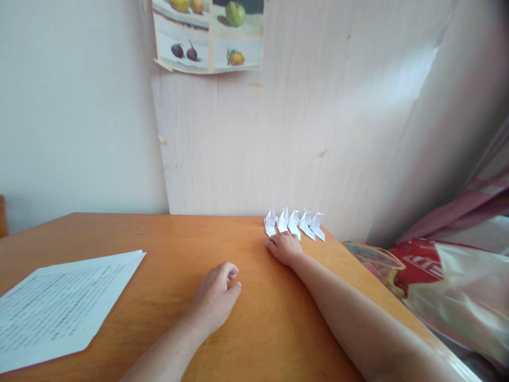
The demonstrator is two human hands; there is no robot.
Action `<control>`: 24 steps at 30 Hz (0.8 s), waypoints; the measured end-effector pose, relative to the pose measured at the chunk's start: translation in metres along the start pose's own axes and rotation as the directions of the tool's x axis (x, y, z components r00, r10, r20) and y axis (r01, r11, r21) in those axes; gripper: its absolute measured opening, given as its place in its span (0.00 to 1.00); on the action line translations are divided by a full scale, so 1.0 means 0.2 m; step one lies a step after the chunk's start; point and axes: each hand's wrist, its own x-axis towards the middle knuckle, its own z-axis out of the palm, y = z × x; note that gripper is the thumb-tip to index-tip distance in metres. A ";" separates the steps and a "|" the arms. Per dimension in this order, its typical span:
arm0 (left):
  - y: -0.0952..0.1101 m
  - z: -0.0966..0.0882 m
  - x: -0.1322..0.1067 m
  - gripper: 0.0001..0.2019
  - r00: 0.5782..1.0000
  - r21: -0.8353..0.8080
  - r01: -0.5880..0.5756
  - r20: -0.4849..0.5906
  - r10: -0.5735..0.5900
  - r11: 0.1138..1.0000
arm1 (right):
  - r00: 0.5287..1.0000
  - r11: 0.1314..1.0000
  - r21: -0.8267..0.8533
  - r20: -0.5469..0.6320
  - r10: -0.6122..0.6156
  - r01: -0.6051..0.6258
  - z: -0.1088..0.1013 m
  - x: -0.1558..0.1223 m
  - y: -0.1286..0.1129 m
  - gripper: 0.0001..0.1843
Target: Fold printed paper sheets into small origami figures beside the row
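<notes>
Several small folded white paper figures (295, 223) stand in a row at the far edge of the orange wooden table (167, 249), against the pale wood panel. My right hand (283, 247) reaches out to them, knuckles up, fingers curled at the base of the leftmost figure; what the fingertips grip is hidden. My left hand (217, 298) rests on the table nearer to me, fingers curled in loosely with nothing in it.
A stack of printed white paper sheets (59, 307) lies at the table's left. Beyond the right edge sit plastic bags and red-patterned packaging (437, 276). A picture of fruit (209, 34) hangs on the panel above.
</notes>
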 end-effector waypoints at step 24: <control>0.06 -0.07 0.04 0.04 0.969 -0.294 0.023 -0.227 -0.093 0.955 | 0.921 0.901 0.193 -0.105 -0.376 0.389 -0.05 -0.10 -0.22 0.20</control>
